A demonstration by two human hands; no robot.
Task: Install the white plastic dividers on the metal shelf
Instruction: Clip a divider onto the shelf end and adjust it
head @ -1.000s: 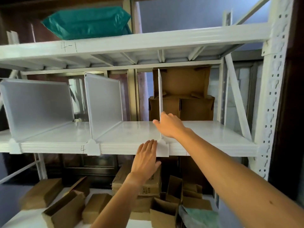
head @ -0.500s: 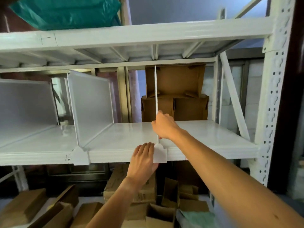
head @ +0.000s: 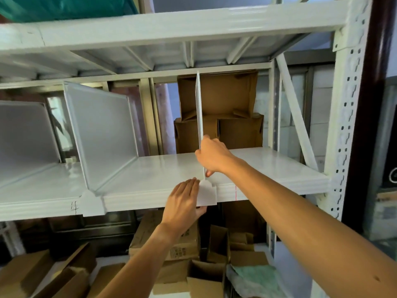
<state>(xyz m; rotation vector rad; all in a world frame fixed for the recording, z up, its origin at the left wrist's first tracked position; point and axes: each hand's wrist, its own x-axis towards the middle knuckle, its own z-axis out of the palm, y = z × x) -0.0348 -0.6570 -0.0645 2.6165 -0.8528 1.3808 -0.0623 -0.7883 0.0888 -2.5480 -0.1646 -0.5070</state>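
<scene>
Right hand [head: 214,157] fingers pinch upright divider [head: 199,117]; left hand [head: 182,203] fingers pressed together at shelf [head: 150,186] edge.

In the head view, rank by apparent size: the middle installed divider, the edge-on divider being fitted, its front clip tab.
1. Middle divider, broad face showing.
2. Edge-on divider, only a thin strip visible, so its true size is unsure.
3. Front clip tab.

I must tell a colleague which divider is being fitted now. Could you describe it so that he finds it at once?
Look at the white metal shelf marked "4" on its front edge. Three white dividers stand on it; take the rightmost divider, in front of the brown cardboard boxes. Unlike its neighbours, it appears edge-on as a thin strip, with the right hand gripping it and the left hand at its front clip.
</scene>
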